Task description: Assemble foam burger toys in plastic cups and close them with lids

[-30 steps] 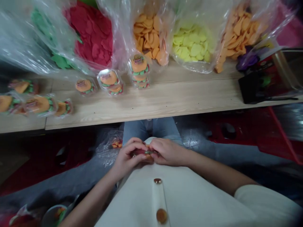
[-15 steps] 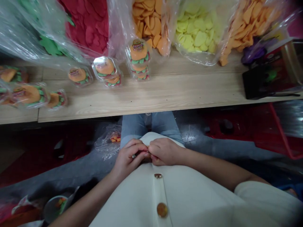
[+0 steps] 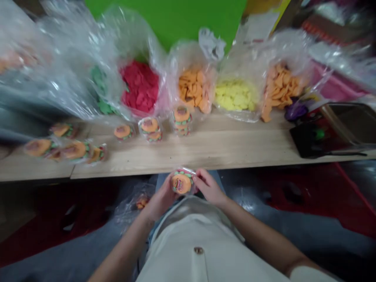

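Holding a clear-wrapped gummy burger pack (image 3: 181, 183) near the table (image 3: 223, 156) edge, over our lap: L grip (image 3: 161, 198) curled round its lower side, R grip (image 3: 209, 188) closed on the wrap's edge. Looks light, soft, prob. slippery in film, so we'd take it by the rim, w/o squeezing. Bag of yellow gummies (image 3: 236, 96) sits further on.

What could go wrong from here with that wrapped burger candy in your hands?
The wrapped burger-shaped candy is pinched only by the fingertips of the left hand and right hand, so it might slip into the lap. The stacked candy packs on the wooden shelf could topple if bumped.
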Motion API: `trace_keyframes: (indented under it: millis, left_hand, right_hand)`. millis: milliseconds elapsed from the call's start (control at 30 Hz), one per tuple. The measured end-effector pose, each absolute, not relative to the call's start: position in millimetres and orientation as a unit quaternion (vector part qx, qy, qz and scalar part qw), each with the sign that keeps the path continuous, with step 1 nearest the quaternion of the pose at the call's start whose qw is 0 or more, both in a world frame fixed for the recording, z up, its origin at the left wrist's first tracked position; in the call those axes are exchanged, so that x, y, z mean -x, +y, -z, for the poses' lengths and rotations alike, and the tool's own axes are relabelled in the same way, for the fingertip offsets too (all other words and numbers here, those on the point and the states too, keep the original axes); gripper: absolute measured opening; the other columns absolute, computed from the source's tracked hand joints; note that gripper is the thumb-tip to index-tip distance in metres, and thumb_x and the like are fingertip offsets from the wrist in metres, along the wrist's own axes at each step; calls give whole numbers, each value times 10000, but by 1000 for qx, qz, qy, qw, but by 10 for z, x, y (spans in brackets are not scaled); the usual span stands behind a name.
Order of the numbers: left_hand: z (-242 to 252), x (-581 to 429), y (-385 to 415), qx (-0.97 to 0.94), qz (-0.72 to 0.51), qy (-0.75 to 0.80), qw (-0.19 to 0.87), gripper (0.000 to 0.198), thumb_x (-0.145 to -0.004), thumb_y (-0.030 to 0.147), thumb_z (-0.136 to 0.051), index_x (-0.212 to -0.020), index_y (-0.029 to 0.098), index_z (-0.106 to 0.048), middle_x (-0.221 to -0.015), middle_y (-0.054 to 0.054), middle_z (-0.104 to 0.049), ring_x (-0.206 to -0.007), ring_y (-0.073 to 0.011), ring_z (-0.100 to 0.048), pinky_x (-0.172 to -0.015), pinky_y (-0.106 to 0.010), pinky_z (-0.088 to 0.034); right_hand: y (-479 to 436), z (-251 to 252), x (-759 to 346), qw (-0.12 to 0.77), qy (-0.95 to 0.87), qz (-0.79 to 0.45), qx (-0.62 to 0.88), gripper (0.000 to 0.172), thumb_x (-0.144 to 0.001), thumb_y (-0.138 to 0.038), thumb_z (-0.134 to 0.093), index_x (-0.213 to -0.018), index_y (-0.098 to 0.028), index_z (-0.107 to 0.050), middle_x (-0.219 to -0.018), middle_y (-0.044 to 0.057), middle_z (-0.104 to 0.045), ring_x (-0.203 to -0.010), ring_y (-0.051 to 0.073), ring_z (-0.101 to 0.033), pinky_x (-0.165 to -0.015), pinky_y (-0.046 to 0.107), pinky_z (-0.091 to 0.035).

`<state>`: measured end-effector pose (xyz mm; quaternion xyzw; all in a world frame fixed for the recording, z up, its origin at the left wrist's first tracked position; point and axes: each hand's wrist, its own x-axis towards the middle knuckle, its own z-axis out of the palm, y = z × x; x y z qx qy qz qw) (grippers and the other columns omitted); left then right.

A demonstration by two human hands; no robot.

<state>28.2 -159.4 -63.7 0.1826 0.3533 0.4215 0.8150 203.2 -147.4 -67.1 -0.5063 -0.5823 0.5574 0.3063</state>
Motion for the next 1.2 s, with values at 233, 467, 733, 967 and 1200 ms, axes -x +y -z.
trace_keyframes:
  millis: [233,467,733,967,1200]
  left_hand:
    - [473,-323,-1105,-128,-382,279,872,387,-874,350,-388,-1238,230,-443,-1174,-77,-579,-957,-222,-606,-790,-398,-490]
    - [395,-232,-888,-104,-302,269,909,315,-878,247,-392,-1130,124,-535,-1005,-117,-658,-843,-191,-653,-664,-262,-539]
    - [295,-653,-1044,27,-377,233,896,415,-882,440,-354,-1046,119,-559,-901,-72,-682,-783,-133,-650,-748,-252,-534]
    - [160,-649,-1012,20,-360,240,902,429,-875,443,-366,-1079,120,-561,-970,-93,-670,-876,-167,-640,-680,-212,-534]
    - [135,-611,-1022,18,-361,252,898,492,-870,500,-323,-1062,118,-567,-949,-92,-670,-829,-154,-641,-775,-276,-505]
  right_hand:
    - [-1120,375,-2359,312,-703,-350,534,264,-839,-398,-473,-994,-186,-496,-960,72,-567,-898,188,-534,-773,342,-451]
    - [-925,119,-2416,313,-780,-408,357,603,-823,-379,-530,-1346,-214,-278,-1375,105,-352,-1242,211,-356,-1007,385,-327]
    - [-976,73,-2200,388,-718,-378,438,383,-883,-357,-427,-1235,-206,-442,-1158,82,-539,-1049,183,-502,-912,350,-405]
    - [-1009,55,-2292,399,-719,-372,430,369,-905,-309,-376,-1264,-233,-412,-1213,74,-522,-1106,185,-485,-934,370,-399]
    - [-1042,10,-2329,377,-737,-387,406,417,-881,-321,-442,-1281,-223,-381,-1227,79,-510,-1102,181,-487,-930,357,-405]
